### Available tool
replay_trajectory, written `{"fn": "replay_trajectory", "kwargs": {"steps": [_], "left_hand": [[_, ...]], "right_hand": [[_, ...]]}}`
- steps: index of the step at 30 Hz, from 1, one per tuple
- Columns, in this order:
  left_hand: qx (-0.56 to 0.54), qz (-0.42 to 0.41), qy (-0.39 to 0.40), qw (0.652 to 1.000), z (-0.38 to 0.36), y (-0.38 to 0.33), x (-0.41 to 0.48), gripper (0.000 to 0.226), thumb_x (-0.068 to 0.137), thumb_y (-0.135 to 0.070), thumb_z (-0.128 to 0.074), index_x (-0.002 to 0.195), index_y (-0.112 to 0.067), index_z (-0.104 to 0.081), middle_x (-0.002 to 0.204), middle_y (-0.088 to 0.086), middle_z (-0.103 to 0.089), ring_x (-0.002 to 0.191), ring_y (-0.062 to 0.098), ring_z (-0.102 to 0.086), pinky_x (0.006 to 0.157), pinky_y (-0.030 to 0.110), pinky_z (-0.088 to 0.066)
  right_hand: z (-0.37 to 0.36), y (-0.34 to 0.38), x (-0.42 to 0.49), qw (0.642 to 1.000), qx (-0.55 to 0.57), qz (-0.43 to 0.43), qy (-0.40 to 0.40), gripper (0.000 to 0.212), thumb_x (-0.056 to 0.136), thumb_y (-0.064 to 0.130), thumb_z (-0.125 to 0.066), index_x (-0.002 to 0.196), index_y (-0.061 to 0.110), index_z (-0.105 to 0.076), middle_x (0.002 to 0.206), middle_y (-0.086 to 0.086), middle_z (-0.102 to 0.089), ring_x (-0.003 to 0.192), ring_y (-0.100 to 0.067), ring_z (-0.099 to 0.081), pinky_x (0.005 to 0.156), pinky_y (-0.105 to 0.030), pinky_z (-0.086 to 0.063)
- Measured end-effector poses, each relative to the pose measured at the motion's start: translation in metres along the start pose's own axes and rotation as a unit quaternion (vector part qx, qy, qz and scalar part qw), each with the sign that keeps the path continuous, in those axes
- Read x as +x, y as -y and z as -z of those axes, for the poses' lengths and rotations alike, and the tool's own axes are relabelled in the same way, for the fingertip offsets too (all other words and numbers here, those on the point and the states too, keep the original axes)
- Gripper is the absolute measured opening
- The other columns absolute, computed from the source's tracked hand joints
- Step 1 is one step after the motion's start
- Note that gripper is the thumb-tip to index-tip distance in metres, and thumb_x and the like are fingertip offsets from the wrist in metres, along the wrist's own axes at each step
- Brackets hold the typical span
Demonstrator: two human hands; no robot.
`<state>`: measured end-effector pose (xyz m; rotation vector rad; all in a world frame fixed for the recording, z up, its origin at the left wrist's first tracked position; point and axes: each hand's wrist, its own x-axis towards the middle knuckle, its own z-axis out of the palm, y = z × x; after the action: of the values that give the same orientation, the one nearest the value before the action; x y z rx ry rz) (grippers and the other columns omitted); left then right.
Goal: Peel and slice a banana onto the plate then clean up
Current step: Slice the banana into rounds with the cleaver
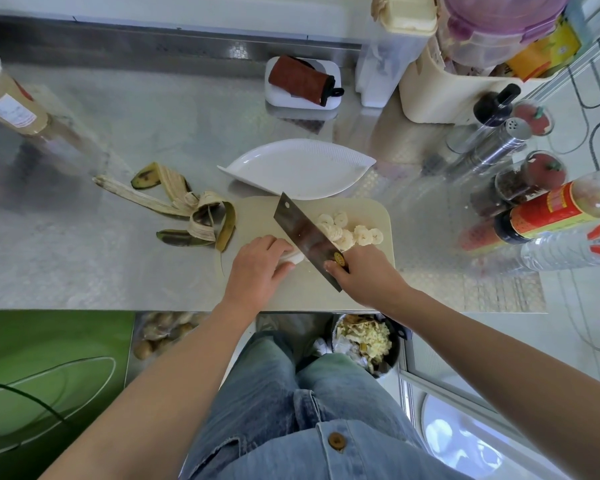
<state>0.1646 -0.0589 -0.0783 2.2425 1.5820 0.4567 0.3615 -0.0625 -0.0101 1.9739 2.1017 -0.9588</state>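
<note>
A short peeled banana piece [294,258] lies on the beige cutting board [371,209], and my left hand [257,268] curls over it and holds it down. My right hand [364,275] grips the handle of a cleaver [305,233] whose blade stands against the banana's cut end. Several round banana slices [350,230] lie on the board to the right of the blade. A white leaf-shaped plate [302,168] sits just behind the board with nothing on it. The banana peel [184,206] lies spread on the steel counter left of the board.
Bottles, shakers and spice jars [534,188] crowd the counter's right side, with tubs [465,57] behind. A tall jar [4,95] stands far left. A red pouch on a white box [302,81] sits at the back. A scrap-filled bin [364,337] stands below the counter edge.
</note>
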Motion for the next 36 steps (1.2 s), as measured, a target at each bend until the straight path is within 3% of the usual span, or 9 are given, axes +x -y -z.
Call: {"fn": "replay_trajectory", "kwargs": {"steps": [9, 19, 29, 33, 36], "left_hand": [[-0.008, 0.014, -0.004, 1.0, 0.0, 0.0, -0.002, 0.029, 0.072, -0.018, -0.08, 0.095, -0.011, -0.064, 0.092, 0.007, -0.063, 0.08, 0.023, -0.058, 0.068, 0.028, -0.042], [-0.01, 0.038, -0.003, 0.999, -0.002, -0.002, -0.001, 0.027, 0.073, -0.02, -0.079, 0.094, -0.012, -0.064, 0.09, 0.006, -0.061, 0.078, 0.023, -0.056, 0.067, 0.034, -0.045], [0.007, 0.024, 0.002, 1.0, 0.0, 0.001, -0.005, 0.034, 0.071, -0.019, -0.079, 0.1, -0.016, -0.062, 0.094, 0.003, -0.061, 0.078, 0.021, -0.057, 0.065, 0.025, -0.035], [0.0, 0.02, 0.009, 1.0, 0.0, 0.001, -0.003, 0.035, 0.072, -0.02, -0.079, 0.102, -0.017, -0.061, 0.097, 0.003, -0.063, 0.081, 0.019, -0.058, 0.065, 0.023, -0.036], [-0.012, 0.009, 0.005, 1.0, -0.002, -0.005, 0.0, 0.035, 0.072, -0.021, -0.079, 0.102, -0.016, -0.062, 0.096, 0.003, -0.063, 0.081, 0.021, -0.058, 0.062, 0.026, -0.042]], "right_hand": [[0.001, 0.003, 0.002, 1.0, -0.024, 0.018, 0.003, 0.05, 0.098, 0.035, -0.046, 0.053, 0.015, -0.037, 0.05, -0.002, -0.041, 0.047, -0.016, -0.039, 0.046, -0.028, -0.028], [-0.022, 0.004, 0.008, 0.999, -0.031, 0.013, 0.018, 0.049, 0.099, 0.032, -0.044, 0.054, 0.016, -0.033, 0.053, -0.002, -0.038, 0.047, -0.014, -0.036, 0.044, -0.027, -0.022], [-0.019, -0.005, 0.013, 1.0, -0.006, -0.002, -0.009, 0.049, 0.1, 0.031, -0.043, 0.053, 0.021, -0.029, 0.053, 0.0, -0.036, 0.052, -0.019, -0.037, 0.046, -0.029, -0.023], [-0.015, -0.018, 0.014, 0.999, 0.021, -0.023, -0.029, 0.048, 0.099, 0.032, -0.046, 0.054, 0.02, -0.032, 0.052, 0.0, -0.038, 0.048, -0.015, -0.037, 0.055, -0.031, -0.031], [-0.01, -0.021, 0.011, 0.998, 0.04, -0.022, -0.041, 0.051, 0.098, 0.032, -0.048, 0.052, 0.016, -0.035, 0.048, -0.002, -0.037, 0.046, -0.014, -0.036, 0.051, -0.03, -0.029]]}}
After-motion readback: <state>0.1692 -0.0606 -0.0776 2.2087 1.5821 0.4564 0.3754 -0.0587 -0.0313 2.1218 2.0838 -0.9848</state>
